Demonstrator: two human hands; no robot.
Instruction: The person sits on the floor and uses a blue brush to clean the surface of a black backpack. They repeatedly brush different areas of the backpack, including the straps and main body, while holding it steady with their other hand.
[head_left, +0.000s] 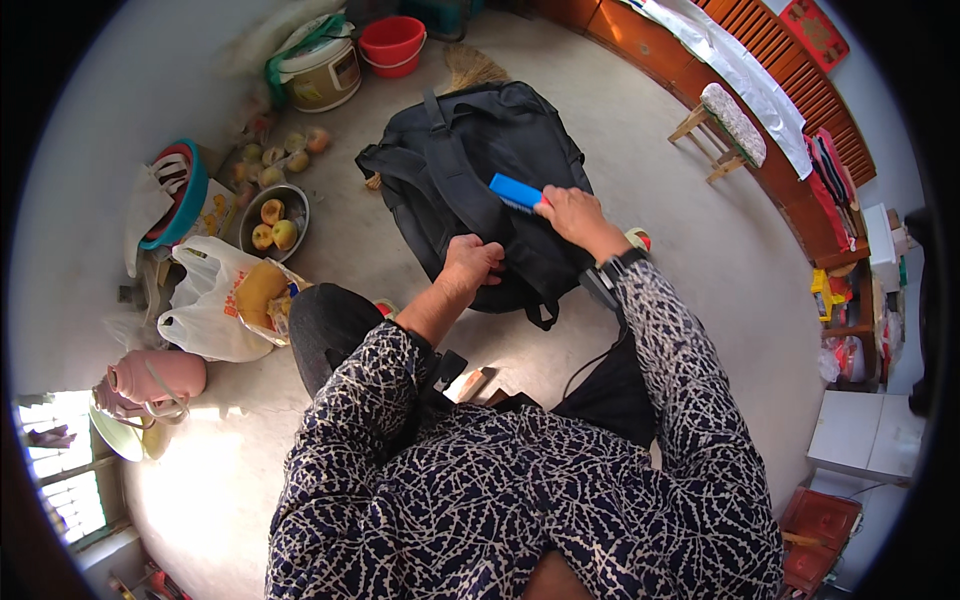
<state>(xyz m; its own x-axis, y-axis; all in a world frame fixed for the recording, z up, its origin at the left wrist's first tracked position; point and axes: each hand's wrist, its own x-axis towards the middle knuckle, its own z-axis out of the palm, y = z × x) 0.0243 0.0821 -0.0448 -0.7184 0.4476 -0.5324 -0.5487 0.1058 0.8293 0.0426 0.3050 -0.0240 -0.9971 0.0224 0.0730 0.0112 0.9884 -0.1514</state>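
A black backpack (517, 142) lies on the floor before me, its shoulder straps (457, 169) facing up. In my right hand (579, 217) is the handle of a blue brush (516, 190). The brush's bristles point down at the backpack, close to one strap; whether they touch the fabric I cannot tell. My left hand (474, 261) grips the backpack at its near side, fingers curled onto the black fabric. Exactly which part it pinches is hidden by the fingers.
Left of the backpack stand a steel bowl of fruit (300, 201), loose fruit (271, 156), a white plastic bag (217, 330) and a pink thermos flask (161, 375). Beyond are a rice cooker (319, 75), a red bucket (392, 45) and a straw broom (471, 64). A padded stool (731, 124) stands right.
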